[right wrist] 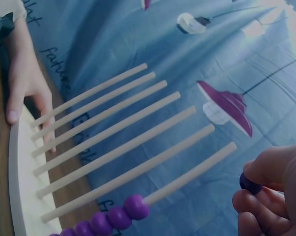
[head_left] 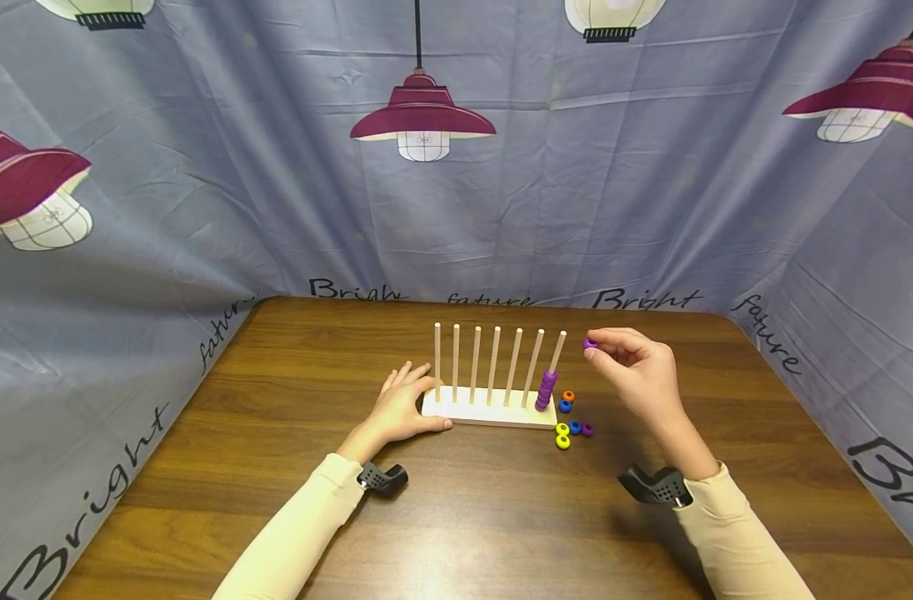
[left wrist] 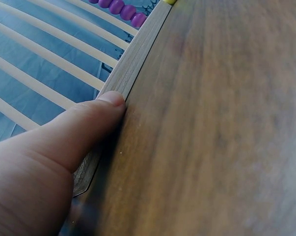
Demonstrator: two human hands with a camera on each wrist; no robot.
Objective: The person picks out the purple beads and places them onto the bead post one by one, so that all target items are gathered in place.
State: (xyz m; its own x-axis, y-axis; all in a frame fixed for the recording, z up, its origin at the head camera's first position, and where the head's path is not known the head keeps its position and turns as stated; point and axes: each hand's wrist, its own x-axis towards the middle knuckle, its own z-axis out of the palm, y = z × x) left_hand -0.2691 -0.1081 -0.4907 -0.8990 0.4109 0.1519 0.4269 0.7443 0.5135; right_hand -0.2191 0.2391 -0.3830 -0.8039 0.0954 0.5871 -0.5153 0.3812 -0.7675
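Observation:
A pale wooden peg stand (head_left: 490, 414) with several upright rods stands on the table. Several purple beads (head_left: 546, 390) are stacked on its rightmost rod; the other rods are bare. My left hand (head_left: 399, 408) holds the left end of the stand, its thumb (left wrist: 91, 123) along the front edge and its fingers behind. Up beside the top of the rightmost rod, my right hand (head_left: 642, 371) pinches a purple bead (right wrist: 249, 183) between thumb and fingertips. The bead is apart from the rod.
Near the stand's right end lie loose beads: an orange bead (head_left: 569, 396), blue beads (head_left: 575, 427), yellow beads (head_left: 563, 442) and a purple bead (head_left: 587, 430). A grey-blue printed curtain (head_left: 531, 217) encloses the wooden table (head_left: 471, 508) at the back and sides.

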